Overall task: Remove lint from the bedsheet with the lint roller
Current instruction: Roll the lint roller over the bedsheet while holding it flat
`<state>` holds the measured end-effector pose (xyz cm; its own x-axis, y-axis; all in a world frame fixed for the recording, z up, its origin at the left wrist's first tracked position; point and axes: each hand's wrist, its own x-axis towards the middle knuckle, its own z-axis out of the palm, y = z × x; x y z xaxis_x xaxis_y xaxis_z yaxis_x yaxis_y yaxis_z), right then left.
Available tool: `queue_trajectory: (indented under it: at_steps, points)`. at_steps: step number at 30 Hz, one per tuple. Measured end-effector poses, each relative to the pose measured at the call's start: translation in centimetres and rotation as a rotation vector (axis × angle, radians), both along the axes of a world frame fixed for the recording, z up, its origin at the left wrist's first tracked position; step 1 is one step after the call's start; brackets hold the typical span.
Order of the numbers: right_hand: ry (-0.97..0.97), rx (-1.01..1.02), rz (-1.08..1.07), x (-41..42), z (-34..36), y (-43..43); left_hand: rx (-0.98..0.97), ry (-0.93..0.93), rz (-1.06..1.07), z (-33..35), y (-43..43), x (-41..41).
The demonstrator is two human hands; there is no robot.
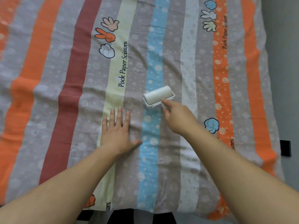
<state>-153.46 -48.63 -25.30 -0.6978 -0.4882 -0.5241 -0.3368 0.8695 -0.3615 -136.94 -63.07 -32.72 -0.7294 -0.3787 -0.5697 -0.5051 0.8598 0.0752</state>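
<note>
Nearest the camera, two bare forearms [80, 183] were stretched forward over the striped bedsheet [68, 97], which was spread flat on the bed. The left hand [117, 131] was laid palm-down on the sheet, fingers straight and slightly spread, with the thumb reaching toward a blue stripe [149, 159]; nothing was held in it. Just beyond and to the right, the right hand [178, 117] was seen from the back, its fingers closed round the handle of the lint roller [157, 96], the handle being mostly hidden by the hand. The white roller was set on the sheet across the blue stripe, slightly tilted, just ahead of the right fingertips. Farther off, cartoon hand prints [107, 38] and the lettering [123, 64] "Pock Paper Scissors" were printed along a pale yellow stripe
</note>
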Motion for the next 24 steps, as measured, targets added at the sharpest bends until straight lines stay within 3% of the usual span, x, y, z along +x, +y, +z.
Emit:
queue_trajectory:
  at_steps: [3,11,21,24]
  points:
    - [-0.01,0.08,0.026,1.3,-2.3,0.2,0.026,0.002,-0.013,-0.1,-0.2,0.2]
    - [-0.049,0.406,0.099,6.3,1.1,12.1,0.107,-0.093,-0.069,1.0,0.5,0.5]
    - [-0.069,0.426,0.124,5.9,5.5,14.4,0.172,-0.047,-0.019,1.5,0.8,0.6]
    - [-0.048,0.285,0.06,4.8,7.1,11.5,0.125,0.016,-0.001,2.0,-0.2,0.9]
